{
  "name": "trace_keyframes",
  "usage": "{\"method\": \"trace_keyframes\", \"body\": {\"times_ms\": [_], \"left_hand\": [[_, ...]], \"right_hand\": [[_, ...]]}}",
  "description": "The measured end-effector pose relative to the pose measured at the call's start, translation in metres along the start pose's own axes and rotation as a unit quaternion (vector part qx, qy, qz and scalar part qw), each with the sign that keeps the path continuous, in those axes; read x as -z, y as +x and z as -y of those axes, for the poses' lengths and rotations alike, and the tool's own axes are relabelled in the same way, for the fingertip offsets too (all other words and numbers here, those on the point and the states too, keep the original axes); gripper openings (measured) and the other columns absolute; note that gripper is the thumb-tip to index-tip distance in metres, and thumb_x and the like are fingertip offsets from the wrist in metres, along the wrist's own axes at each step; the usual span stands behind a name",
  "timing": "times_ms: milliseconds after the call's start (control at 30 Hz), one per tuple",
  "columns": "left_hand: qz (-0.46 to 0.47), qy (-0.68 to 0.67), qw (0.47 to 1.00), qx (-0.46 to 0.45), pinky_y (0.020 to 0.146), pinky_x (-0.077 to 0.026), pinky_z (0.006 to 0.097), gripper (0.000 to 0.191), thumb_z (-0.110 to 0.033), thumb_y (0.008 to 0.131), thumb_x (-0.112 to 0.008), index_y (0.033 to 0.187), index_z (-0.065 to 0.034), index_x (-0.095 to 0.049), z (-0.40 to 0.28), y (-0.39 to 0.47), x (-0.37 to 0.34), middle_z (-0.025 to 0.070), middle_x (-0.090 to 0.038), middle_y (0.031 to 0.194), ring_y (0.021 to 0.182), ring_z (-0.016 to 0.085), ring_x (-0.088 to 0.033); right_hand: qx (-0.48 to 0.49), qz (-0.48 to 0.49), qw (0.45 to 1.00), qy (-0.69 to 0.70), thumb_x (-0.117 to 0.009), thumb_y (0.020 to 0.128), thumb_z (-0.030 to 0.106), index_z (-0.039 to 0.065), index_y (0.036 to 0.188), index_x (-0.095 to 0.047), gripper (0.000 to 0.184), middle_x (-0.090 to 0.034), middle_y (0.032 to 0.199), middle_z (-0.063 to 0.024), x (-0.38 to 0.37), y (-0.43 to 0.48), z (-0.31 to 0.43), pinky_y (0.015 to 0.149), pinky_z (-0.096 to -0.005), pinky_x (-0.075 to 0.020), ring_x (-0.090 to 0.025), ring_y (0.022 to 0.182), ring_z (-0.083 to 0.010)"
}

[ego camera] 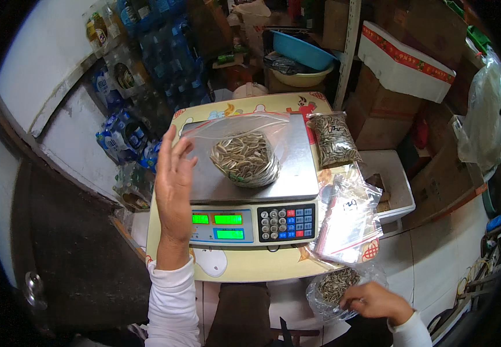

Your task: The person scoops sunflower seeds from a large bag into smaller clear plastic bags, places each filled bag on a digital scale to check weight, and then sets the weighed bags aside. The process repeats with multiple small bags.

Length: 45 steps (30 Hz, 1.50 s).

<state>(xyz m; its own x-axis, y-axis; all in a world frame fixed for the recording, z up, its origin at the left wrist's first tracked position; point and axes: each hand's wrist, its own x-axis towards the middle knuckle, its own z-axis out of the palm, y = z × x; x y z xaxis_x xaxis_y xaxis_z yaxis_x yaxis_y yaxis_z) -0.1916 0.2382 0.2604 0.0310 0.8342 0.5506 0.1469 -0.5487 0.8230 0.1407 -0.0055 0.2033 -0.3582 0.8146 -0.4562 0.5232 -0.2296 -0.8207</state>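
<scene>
An electronic scale (287, 173) with a metal pan and lit green displays stands on a small table (259, 266). On its pan rests an unsealed clear zip bag of sunflower seeds (246, 158). My left hand (174, 186) is raised at the bag's left, fingers apart, beside its zip edge. Low at the right, my right hand (374, 299) is at an open plastic bag of sunflower seeds (339, 284), its fingertips bent over the seeds; whether they pinch any is hidden. A filled bag of seeds (336, 139) lies right of the scale, above a stack of flat zip bags (348, 221).
Packs of bottled drinks (124, 134) are piled against the left wall. Behind the table are a blue basin (302, 50) and a metal shelf post (346, 56). Cardboard boxes (378, 117) and a white foam box (402, 186) stand at the right.
</scene>
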Motion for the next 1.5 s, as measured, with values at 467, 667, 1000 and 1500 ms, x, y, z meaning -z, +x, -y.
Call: {"method": "trace_keyframes", "body": {"times_ms": [467,667,1000,1500], "left_hand": [[0.230,0.294,0.924,0.078,0.081,-0.051,0.0302,0.034,-0.020,0.089,-0.072,0.114,0.0021,-0.069,-0.078,0.091,-0.004,0.0089,-0.070,0.096,0.087,0.014,-0.064],[0.278,0.335,0.899,0.049,0.074,-0.047,0.0247,0.022,-0.011,0.089,-0.071,0.109,-0.0014,-0.069,-0.066,0.081,0.000,0.0016,-0.066,0.088,0.080,0.009,-0.057],[0.206,0.323,0.921,-0.076,0.063,-0.040,0.0194,0.009,-0.011,0.101,-0.057,0.100,-0.0034,-0.061,-0.088,0.068,-0.029,-0.0026,-0.056,0.080,0.071,0.004,-0.048],[0.373,0.005,0.922,0.101,0.057,-0.049,0.0207,0.007,-0.006,0.095,-0.064,0.100,-0.0016,-0.062,-0.160,-0.140,-0.143,0.0025,-0.063,0.083,0.065,0.009,-0.062]], "right_hand": [[-0.235,-0.186,0.934,-0.197,-0.066,0.080,0.011,0.003,0.128,-0.055,0.049,-0.057,0.130,-0.0264,-0.144,0.099,-0.308,0.097,-0.0446,-0.0513,-0.061,0.115,-0.0402],[-0.280,-0.204,0.927,-0.145,-0.079,0.072,0.031,0.005,0.130,-0.056,0.067,-0.050,0.138,-0.0248,-0.176,0.112,-0.329,0.103,-0.0458,-0.0451,-0.052,0.125,-0.0408],[-0.284,-0.241,0.904,0.208,-0.063,0.089,0.049,0.007,0.129,-0.064,0.057,-0.063,0.129,-0.0189,-0.222,0.162,-0.461,0.101,-0.0423,-0.0480,-0.061,0.117,-0.0368],[-0.058,-0.378,0.854,0.352,-0.054,0.099,0.030,0.006,0.115,-0.066,0.032,-0.067,0.110,-0.0107,-0.135,0.062,-0.300,0.083,-0.0343,-0.0538,-0.064,0.093,-0.0214]]}}
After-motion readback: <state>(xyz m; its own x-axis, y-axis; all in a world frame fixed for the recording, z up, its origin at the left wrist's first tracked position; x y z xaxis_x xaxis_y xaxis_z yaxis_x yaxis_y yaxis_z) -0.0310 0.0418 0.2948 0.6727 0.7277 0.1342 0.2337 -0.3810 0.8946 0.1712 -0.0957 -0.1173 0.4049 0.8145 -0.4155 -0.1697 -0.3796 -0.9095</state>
